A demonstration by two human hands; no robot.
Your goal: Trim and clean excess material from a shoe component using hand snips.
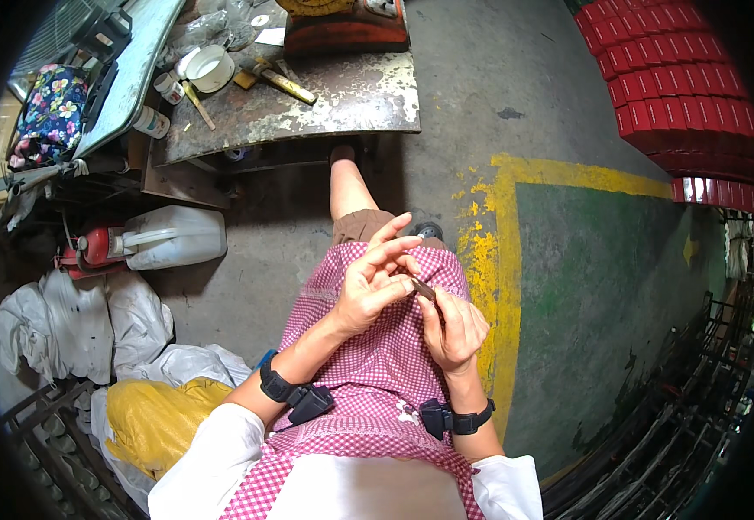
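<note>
"While I watch from far off through the head camera, where is the handled thing?"

"I see a small dark piece point(425, 289) held up over the far part of the checked apron point(368, 373), between the person's left grip point(377, 286) and right grip point(456, 331), both bare."

"Does the right one look closed to me?"

"Yes. From my end it is clamped on the piece, thumb and curled fingers together around it, over the apron's right side."

"And the left?"

"Its thumb tip meets the piece's other end, while some fingers stretch away beyond the apron's far edge. I cannot tell whether it pinches the piece or only touches it."

"What do I have past the apron?"

"Beyond it and to its left I get a worn counter point(359, 102). On that I make out a white bowl point(210, 69), a tool with a yellowish handle point(290, 86) and a large orange-red object point(346, 36)."

"Left of the apron?"

"A whitish jug point(182, 238) sits on the floor beside a red container point(95, 249). Nearer me, also left of the apron, a yellow sack point(165, 420) touches white sacks point(203, 360)."

"Right of it?"

"Just beside the apron, a scuffed yellow line point(505, 295) borders green flooring point(602, 295). Well apart from the apron, beyond and to its right, I see stacked red boxes point(680, 87)."
</note>
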